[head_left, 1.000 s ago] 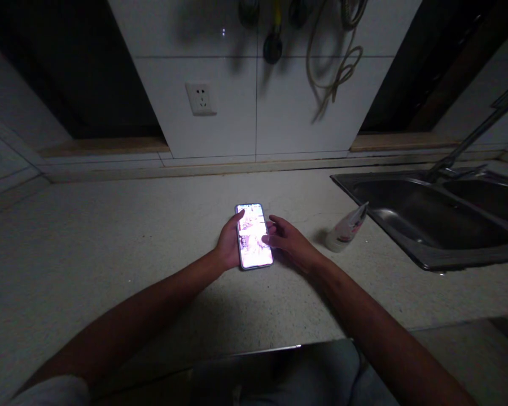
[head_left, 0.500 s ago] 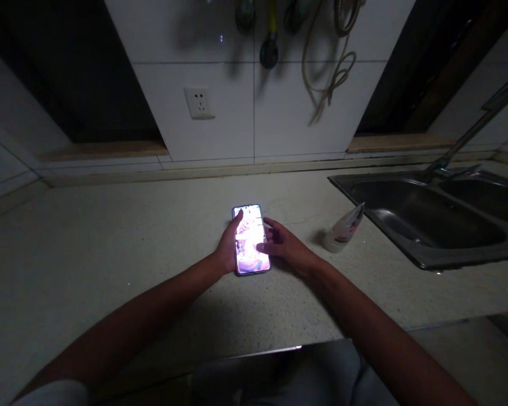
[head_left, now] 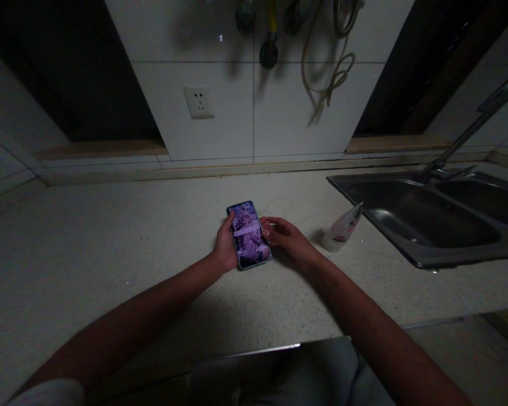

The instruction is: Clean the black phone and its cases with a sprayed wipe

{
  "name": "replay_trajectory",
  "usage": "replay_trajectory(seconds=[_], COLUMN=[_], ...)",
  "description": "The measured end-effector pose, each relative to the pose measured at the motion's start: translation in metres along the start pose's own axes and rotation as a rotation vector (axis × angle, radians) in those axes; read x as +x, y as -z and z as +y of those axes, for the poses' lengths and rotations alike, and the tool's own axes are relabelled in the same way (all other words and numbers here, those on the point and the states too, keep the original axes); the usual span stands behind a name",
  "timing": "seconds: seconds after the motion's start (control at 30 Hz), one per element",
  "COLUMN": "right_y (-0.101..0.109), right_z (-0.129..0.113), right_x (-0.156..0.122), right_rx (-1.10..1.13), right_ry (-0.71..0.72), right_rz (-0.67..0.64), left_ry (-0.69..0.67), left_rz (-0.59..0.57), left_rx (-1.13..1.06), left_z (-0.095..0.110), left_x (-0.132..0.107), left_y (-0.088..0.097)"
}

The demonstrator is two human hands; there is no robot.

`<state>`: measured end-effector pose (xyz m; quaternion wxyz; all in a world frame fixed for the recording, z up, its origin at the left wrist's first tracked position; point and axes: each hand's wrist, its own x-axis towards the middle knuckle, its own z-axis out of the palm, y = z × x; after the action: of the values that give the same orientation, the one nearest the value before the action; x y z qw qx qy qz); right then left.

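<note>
A smartphone (head_left: 248, 234) with a dim purple picture on its screen lies on the speckled countertop (head_left: 110, 242). My left hand (head_left: 224, 248) is curled around the phone's left edge, thumb at its upper left corner. My right hand (head_left: 285, 239) rests beside the phone's right edge with the fingers bent and their tips touching that edge. Both forearms reach in from the bottom of the view.
A white squeeze tube (head_left: 342, 228) stands cap down right of my right hand. A steel double sink (head_left: 427, 220) with a tap (head_left: 474, 127) fills the right side. The tiled wall behind holds a socket (head_left: 199, 101), hanging utensils (head_left: 268, 48) and a coiled cord (head_left: 332, 67).
The phone's screen has dimmed from bright white to dull purple. My right fingers have slid off the screen to the phone's right edge. The phone has turned slightly.
</note>
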<state>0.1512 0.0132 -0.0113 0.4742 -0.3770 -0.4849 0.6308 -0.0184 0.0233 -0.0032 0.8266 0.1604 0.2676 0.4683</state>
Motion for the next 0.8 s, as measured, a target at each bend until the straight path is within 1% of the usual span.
replay_trajectory(seconds=[0.1, 0.2, 0.3, 0.37, 0.43, 0.5, 0.6, 0.7, 0.8], right_y=[0.000, 0.003, 0.004, 0.004, 0.002, 0.001, 0.001, 0.001, 0.001], right_z=[-0.001, 0.000, 0.000, -0.001, -0.003, -0.004, -0.005, -0.004, -0.005], right_x=[0.000, 0.000, 0.000, -0.002, -0.003, -0.004, -0.003, -0.002, -0.002], right_rx=[-0.092, -0.158, -0.206, -0.204, -0.195, -0.193, -0.201, -0.216, -0.223], right_ry=[-0.014, -0.003, -0.024, -0.047, -0.032, 0.029, 0.135, 0.207, 0.237], right_rz=[0.004, 0.030, -0.037, -0.112, -0.145, -0.113, -0.005, 0.090, 0.152], left_ry=[-0.001, -0.050, -0.087, -0.085, -0.074, -0.078, -0.132, -0.178, -0.266], left_rz=[0.034, 0.066, 0.107, 0.125, 0.135, 0.136, 0.131, 0.134, 0.164], left_rx=[-0.002, 0.007, 0.032, 0.051, 0.063, 0.080, 0.158, 0.298, 0.441], left_z=[-0.001, -0.003, -0.003, -0.001, 0.002, 0.005, 0.009, 0.009, 0.009], left_x=[-0.003, -0.005, -0.005, -0.005, -0.004, -0.002, 0.001, 0.001, 0.000], left_y=[-0.002, -0.005, -0.007, -0.009, -0.011, -0.015, -0.021, -0.024, -0.025])
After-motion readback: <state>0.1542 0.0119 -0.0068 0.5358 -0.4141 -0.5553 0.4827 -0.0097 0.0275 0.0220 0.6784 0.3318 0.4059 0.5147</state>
